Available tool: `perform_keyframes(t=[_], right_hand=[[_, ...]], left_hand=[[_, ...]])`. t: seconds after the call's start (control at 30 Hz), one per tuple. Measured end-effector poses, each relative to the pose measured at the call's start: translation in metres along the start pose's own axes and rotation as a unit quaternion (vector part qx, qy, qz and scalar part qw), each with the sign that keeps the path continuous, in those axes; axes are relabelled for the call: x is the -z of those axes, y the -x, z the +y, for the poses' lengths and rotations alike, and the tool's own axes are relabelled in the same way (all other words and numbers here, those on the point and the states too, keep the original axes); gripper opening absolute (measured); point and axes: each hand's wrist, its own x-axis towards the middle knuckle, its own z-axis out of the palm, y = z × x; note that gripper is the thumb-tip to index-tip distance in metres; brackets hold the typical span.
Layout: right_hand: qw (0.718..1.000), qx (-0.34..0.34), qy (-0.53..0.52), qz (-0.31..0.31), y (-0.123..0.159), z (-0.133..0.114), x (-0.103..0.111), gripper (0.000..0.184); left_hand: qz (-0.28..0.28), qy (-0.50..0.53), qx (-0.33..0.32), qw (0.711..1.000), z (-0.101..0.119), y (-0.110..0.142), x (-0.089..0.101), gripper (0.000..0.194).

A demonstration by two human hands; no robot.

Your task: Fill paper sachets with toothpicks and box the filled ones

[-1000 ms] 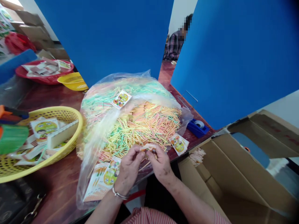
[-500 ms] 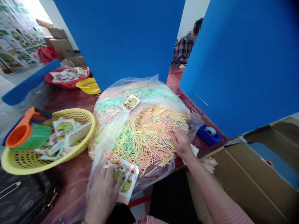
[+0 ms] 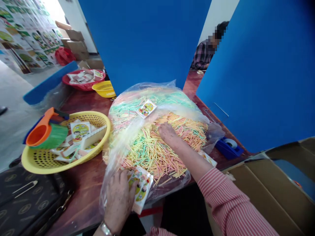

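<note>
My left hand (image 3: 120,193) grips a printed paper packet (image 3: 142,191) with cartoon figures, its thumb across the front, low at the near edge of the plastic bag. My right hand (image 3: 168,132) is over the middle of a heap of thin pastel sticks (image 3: 145,147), fingers bent together and touching the heap; whatever lies under the fingertips is hidden. The sticks are yellow, pink, green and orange. They lie in a clear plastic bag (image 3: 118,144) spread open on the table. Another printed packet (image 3: 147,108) rests on top of the bag.
At left a yellow basket (image 3: 31,165) holds printed packets, an orange scoop (image 3: 40,131) and a green one. Behind are a red basket (image 3: 86,86) and a small yellow basket (image 3: 104,90). Blue panels (image 3: 147,39) stand behind; a tape dispenser (image 3: 228,149) sits right. A person (image 3: 203,54) sits beyond.
My right hand has moved left and away from me, from the heap's right edge to its middle. My left hand still holds the packet. The whole view has shifted slightly.
</note>
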Motion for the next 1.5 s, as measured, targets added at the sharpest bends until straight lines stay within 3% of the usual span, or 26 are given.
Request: perform_keyframes(t=[0.2, 0.3, 0.5, 0.6, 0.67, 0.73, 0.77, 0.87, 0.9, 0.93, 1.1, 1.23, 1.3, 1.5], right_hand=[[1.000, 0.010, 0.018, 0.006, 0.004, 0.002, 0.004, 0.025], [1.000, 0.011, 0.013, -0.009, 0.003, 0.008, 0.002, 0.024], [0.999, -0.040, -0.008, 0.001, 0.003, 0.004, -0.007, 0.026], [0.997, -0.068, -0.030, 0.017, 0.005, 0.003, -0.010, 0.027], [0.995, -0.079, -0.054, 0.018, 0.007, 0.007, -0.011, 0.025], [0.992, -0.087, -0.085, 0.023, 0.009, 0.014, -0.011, 0.026], [0.990, -0.090, -0.102, 0.028, 0.011, 0.017, -0.012, 0.029], [0.983, -0.095, -0.152, 0.046, 0.015, 0.024, -0.014, 0.035], [0.980, -0.097, -0.166, 0.052, 0.016, 0.025, -0.014, 0.035], [0.977, -0.098, -0.178, 0.059, 0.017, 0.026, -0.014, 0.034], [0.968, -0.080, -0.219, 0.096, 0.019, 0.019, -0.014, 0.027], [0.955, -0.064, -0.258, 0.129, 0.023, 0.014, -0.015, 0.024], [0.945, -0.072, -0.285, 0.143, 0.026, 0.014, -0.018, 0.026], [0.905, -0.126, -0.365, 0.181, 0.028, 0.019, -0.022, 0.032]], left_hand=[[-0.053, 0.037, -0.011, 0.998, -0.008, -0.004, -0.005, 0.026], [-0.047, 0.049, -0.003, 0.998, -0.013, -0.012, -0.006, 0.025], [-0.001, 0.040, -0.068, 0.997, -0.022, -0.015, 0.001, 0.028], [0.026, 0.050, -0.042, 0.998, -0.022, -0.014, 0.005, 0.020], [0.011, 0.119, -0.008, 0.993, -0.021, -0.015, 0.006, 0.017], [-0.043, 0.281, 0.051, 0.957, -0.017, -0.017, 0.008, 0.015], [-0.078, 0.382, 0.089, 0.917, -0.014, -0.018, 0.009, 0.016], [-0.153, 0.619, 0.177, 0.750, 0.000, -0.022, 0.016, 0.023], [-0.156, 0.656, 0.184, 0.715, 0.006, -0.024, 0.019, 0.025], [-0.148, 0.672, 0.185, 0.702, 0.013, -0.025, 0.022, 0.026], [-0.133, 0.618, 0.168, 0.756, 0.038, -0.034, 0.025, 0.023], [-0.167, 0.641, 0.133, 0.737, 0.045, -0.042, 0.018, 0.022], [-0.156, 0.649, 0.112, 0.736, 0.047, -0.045, 0.015, 0.022], [-0.079, 0.541, 0.093, 0.832, 0.053, -0.045, 0.010, 0.021]])
